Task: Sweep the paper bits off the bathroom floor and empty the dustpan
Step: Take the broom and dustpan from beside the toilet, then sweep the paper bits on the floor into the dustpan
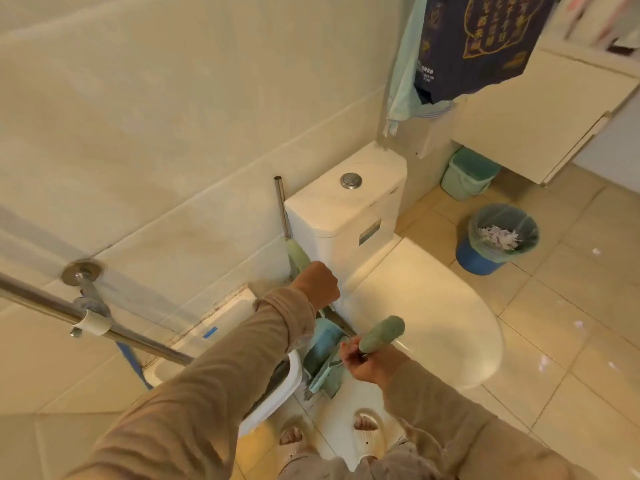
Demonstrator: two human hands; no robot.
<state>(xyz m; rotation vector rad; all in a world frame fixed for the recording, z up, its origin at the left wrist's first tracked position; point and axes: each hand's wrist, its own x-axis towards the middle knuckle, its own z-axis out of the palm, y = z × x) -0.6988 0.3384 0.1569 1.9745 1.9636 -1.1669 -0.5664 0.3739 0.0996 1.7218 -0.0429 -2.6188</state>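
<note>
My left hand [317,285] is closed round a green handle [298,258] on a metal pole [281,206], beside the toilet tank. My right hand [367,362] grips a second green handle [382,332] low in front of the toilet. Between the hands the blue-green dustpan and broom head [323,362] stand on the floor next to the toilet base. I cannot tell which handle belongs to the broom. A blue bin [479,261] with a green liner holds paper bits [500,237]. A few loose paper bits [543,362] lie on the tiles at right.
The white toilet [426,306], lid down, fills the middle. A steel grab rail [52,306] crosses at left above a white basin [277,396]. A light green bin [467,174] stands under a cabinet [540,116]. Towels [467,46] hang above. My sandalled feet [367,427] are at the bottom.
</note>
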